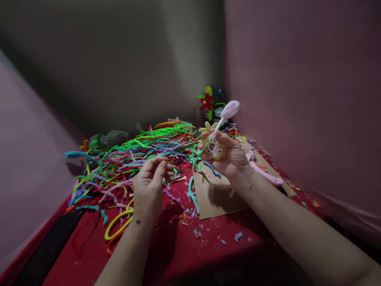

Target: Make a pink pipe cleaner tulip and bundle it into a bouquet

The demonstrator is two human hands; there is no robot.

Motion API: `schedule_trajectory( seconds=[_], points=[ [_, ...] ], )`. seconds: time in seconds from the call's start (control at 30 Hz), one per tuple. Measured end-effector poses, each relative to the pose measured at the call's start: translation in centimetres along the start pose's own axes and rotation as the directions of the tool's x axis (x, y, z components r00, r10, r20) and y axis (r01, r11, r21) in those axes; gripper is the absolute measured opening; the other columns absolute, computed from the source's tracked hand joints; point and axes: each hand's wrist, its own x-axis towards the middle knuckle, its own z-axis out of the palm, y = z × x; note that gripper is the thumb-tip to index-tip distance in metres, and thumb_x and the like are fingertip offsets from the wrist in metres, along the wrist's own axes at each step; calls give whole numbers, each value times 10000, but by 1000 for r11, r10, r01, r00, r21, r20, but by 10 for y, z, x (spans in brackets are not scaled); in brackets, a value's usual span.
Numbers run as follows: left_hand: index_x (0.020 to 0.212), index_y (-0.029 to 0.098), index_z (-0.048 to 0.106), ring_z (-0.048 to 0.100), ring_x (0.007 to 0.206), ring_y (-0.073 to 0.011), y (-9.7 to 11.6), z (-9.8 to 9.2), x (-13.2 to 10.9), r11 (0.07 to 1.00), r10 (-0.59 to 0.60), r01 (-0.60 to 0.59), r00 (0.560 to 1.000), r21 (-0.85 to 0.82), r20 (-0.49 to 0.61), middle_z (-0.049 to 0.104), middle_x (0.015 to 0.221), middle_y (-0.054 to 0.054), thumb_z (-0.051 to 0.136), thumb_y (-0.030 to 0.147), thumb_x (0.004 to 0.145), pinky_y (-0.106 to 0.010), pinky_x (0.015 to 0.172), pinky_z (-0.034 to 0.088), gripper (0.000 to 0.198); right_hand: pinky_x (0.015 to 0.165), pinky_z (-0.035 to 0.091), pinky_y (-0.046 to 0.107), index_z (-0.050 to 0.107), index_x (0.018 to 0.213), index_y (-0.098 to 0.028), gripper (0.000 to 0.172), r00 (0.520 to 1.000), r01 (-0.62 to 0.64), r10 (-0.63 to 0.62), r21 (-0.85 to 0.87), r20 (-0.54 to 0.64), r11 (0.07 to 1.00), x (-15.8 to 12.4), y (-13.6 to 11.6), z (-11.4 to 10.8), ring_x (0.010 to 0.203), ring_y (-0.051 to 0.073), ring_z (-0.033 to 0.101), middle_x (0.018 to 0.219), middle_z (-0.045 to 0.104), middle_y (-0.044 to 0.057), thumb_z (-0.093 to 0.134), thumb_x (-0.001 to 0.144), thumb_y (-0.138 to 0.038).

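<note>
My right hand [229, 157] is closed round a pipe-cleaner flower: a pale pink bud [230, 109] on a green stem [200, 154], together with a small round yellow-rimmed object [214, 149]. My left hand [150, 182] hovers just left of the stem's lower end, fingers curled with thumb and forefinger pinched; I cannot make out anything in them. Under both hands lies a red cloth [193, 246] strewn with fuzzy scraps.
A big heap of coloured pipe cleaners [133, 155] covers the back left. A brown card sheet [214, 194] lies under my right hand, a pink tool [264, 174] beside it. A finished red flower in a jar [208, 103] stands in the corner. Walls close in on all sides.
</note>
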Motion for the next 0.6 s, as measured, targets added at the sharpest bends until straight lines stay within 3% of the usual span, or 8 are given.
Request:
schedule_trajectory(
  seconds=[0.17, 0.3, 0.43, 0.6],
  points=[
    [946, 183, 581, 595, 722, -129, 3, 6, -8, 996, 84, -85, 994, 11, 71, 633, 818, -17, 629, 312, 758, -239, 686, 479, 232, 510, 312, 222, 683, 700, -197, 156, 987, -42, 14, -171, -159, 984, -9, 35, 11, 608, 91, 502, 700, 627, -15, 759, 570, -233],
    [987, 204, 569, 598, 782, -162, 1, 14, -15, 973, 150, -171, 979, 154, 139, 632, 842, -21, 675, 281, 707, -272, 765, 465, 309, 522, 333, 215, 679, 659, -158, 155, 971, -124, 92, -134, -223, 983, -16, 51, 20, 580, 82, 520, 641, 626, -17, 759, 533, -199],
    [911, 220, 601, 588, 688, -164, -6, 16, -17, 886, 226, -264, 964, 382, 142, 637, 772, -15, 651, 289, 719, -264, 711, 445, 211, 517, 337, 221, 665, 641, -151, 155, 956, -149, 120, -93, -267, 984, -19, 56, 22, 547, 82, 511, 600, 617, -21, 752, 516, -182],
    [881, 212, 620, 615, 724, -177, -15, 15, -15, 754, 293, -383, 923, 534, 249, 664, 818, -46, 556, 298, 793, -244, 681, 416, 138, 524, 340, 214, 674, 668, -157, 161, 959, -148, 110, -129, -262, 980, -20, 63, 19, 555, 72, 494, 636, 620, -21, 752, 537, -208]
  ],
)
